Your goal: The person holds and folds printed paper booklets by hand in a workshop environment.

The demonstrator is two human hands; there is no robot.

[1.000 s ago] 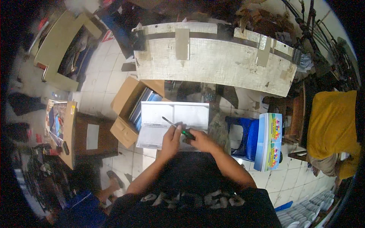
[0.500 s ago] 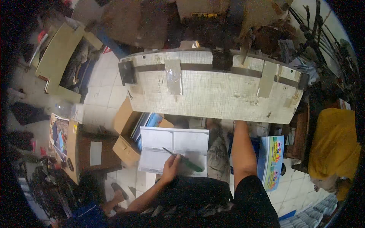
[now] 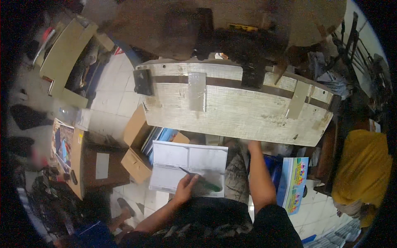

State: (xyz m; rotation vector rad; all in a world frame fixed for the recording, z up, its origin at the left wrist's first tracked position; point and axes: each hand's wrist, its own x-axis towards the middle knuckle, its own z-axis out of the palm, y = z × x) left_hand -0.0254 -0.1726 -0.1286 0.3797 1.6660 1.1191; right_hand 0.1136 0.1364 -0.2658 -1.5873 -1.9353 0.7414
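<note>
While your left hand [image 3: 185,187] pinches a green-handled screwdriver [image 3: 201,180] over the open booklet [image 3: 188,167] on your lap, your right hand [image 3: 252,144] reaches under the near edge of the white wooden board [image 3: 235,109]; its grip is hidden, so you cannot tell. Judging by this, the work looks early: the booklet is open, the tool not yet applied. 1 cardboard box [image 3: 138,155] of books sits just left.

Open white booklet [image 3: 188,167], green-handled pen [image 3: 202,182] atop
</note>
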